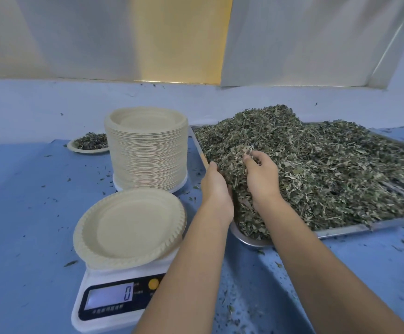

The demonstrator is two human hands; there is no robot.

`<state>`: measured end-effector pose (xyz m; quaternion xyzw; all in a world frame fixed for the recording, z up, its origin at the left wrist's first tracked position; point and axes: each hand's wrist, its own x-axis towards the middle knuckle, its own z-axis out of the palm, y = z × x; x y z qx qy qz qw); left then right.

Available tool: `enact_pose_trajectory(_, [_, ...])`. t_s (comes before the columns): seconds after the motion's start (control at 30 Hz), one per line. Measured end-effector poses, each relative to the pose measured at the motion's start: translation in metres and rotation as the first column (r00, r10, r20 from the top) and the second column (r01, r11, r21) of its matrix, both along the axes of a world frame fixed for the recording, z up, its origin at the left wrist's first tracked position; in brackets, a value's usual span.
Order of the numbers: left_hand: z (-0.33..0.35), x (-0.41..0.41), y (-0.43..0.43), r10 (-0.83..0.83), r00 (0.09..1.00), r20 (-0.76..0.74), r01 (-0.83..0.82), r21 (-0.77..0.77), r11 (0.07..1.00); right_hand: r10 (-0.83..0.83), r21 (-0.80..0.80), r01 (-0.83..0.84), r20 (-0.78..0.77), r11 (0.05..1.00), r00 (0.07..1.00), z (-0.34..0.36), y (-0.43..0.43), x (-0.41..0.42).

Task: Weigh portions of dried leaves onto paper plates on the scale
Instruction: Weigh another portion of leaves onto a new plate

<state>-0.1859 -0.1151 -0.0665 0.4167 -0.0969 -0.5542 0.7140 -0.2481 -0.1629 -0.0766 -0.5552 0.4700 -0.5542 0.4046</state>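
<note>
A white digital scale [114,302] stands near the front, its display reading 0. An empty paper plate [129,226] sits on it. To the right, a metal tray [340,231] holds a large heap of dried green leaves [328,165]. Both my hands are in the heap's near left corner. My left hand [216,189] and my right hand [261,174] cup a clump of leaves [234,165] between them, with the right fingers curled over its top.
A tall stack of paper plates [146,150] stands behind the scale. A filled plate of leaves [88,142] lies at the back left. Loose leaf bits are scattered over the blue table [27,213]. A pale wall rises behind.
</note>
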Motion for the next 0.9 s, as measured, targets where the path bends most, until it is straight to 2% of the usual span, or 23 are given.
enact_pose_trajectory(0.1, [0.002, -0.001, -0.005, -0.006, 0.998, -0.069, 0.003, -0.034, 0.999, 0.033, 0.084, -0.049, 0.185, 0.995, 0.982, 0.0, 0.003, 0.002])
enact_pose_trajectory(0.2, [0.006, -0.003, -0.001, -0.025, 0.987, -0.158, 0.008, -0.109, 0.994, 0.044, 0.142, -0.105, 0.381, 0.984, 0.924, 0.003, 0.01, 0.005])
enact_pose_trajectory(0.37, [0.021, -0.005, 0.013, -0.054, 0.964, -0.259, -0.004, -0.217, 0.976, 0.056, 0.122, -0.156, 0.586, 0.98, 0.808, 0.018, 0.026, 0.015])
enact_pose_trajectory(0.5, [0.043, 0.006, 0.034, -0.032, 0.96, -0.28, -0.056, -0.3, 0.952, 0.174, 0.028, -0.27, 0.7, 0.962, 0.693, 0.038, 0.044, 0.028])
enact_pose_trajectory(0.6, [0.054, 0.022, 0.056, 0.002, 0.964, -0.265, -0.096, -0.343, 0.934, 0.255, -0.036, -0.33, 0.714, 0.943, 0.652, 0.049, 0.061, 0.049])
enact_pose_trajectory(0.7, [0.063, 0.044, 0.08, 0.075, 0.958, -0.275, -0.166, -0.324, 0.932, 0.302, -0.045, -0.389, 0.715, 0.92, 0.631, 0.054, 0.08, 0.079])
enact_pose_trajectory(0.8, [0.064, 0.07, 0.097, 0.179, 0.932, -0.316, -0.268, -0.265, 0.926, 0.324, -0.009, -0.439, 0.689, 0.899, 0.648, 0.049, 0.099, 0.107])
enact_pose_trajectory(0.9, [0.055, 0.095, 0.107, 0.274, 0.932, -0.237, -0.317, -0.164, 0.934, 0.364, 0.018, -0.479, 0.625, 0.878, 0.69, 0.04, 0.113, 0.127])
